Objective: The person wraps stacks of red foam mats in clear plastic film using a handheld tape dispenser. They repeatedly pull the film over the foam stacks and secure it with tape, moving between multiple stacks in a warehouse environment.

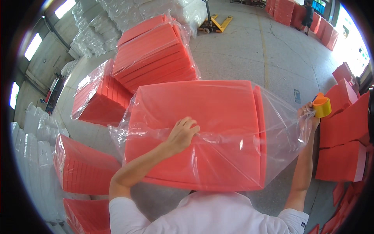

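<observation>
A stack of red foam sheets [187,101] lies in front of me inside a clear plastic bag [278,117]. My left hand [183,134] rests on top of the stack, its fingers curled into the film, which creases out to both sides of it. Out to the right, my right hand [307,115] is closed around the gathered end of the bag, which is drawn out beyond the sheets. That same hand holds a yellow and orange tape dispenser [321,106]; its fingers are partly hidden by film and dispenser.
Wrapped red foam bundles [154,54] stand beyond and to the left. White wrapped stacks [35,156] line the left side. Unwrapped red foam blocks [343,117] are piled at right. A yellow pallet jack [222,24] stands far off, and another person [307,17] is at the far right.
</observation>
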{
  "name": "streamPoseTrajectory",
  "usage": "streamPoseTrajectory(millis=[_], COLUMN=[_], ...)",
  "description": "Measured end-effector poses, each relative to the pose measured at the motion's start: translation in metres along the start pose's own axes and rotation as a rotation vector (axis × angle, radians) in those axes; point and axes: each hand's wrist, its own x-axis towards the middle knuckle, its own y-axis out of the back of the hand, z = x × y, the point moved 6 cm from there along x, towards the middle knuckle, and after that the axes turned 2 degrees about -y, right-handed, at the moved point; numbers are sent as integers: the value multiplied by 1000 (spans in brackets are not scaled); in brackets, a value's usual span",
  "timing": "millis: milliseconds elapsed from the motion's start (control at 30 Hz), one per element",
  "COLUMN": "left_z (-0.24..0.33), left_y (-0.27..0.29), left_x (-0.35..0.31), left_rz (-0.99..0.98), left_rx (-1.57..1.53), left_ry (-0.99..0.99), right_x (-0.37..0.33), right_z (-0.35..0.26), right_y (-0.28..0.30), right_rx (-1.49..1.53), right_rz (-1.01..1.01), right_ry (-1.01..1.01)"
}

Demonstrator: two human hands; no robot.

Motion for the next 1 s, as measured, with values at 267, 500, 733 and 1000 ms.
streamPoseTrajectory(millis=[267,500,733,1000], left_z=[-38,-36,-36,-64], left_y=[-53,-58,-8,10], left_x=[-5,2,-33,-25], left_rz=[-306,-167,46,-175], left_rx=[-103,32,52,-311], left_ry=[374,22,-75,140], right_x=[47,76,156,163], right_z=[-101,67,353,429], right_y=[36,-221,-330,-289], right_rx=[-589,-1334,-2274,-2190], right_rz=[98,-102,-602,-397], right_ry=[262,626,-8,-1028])
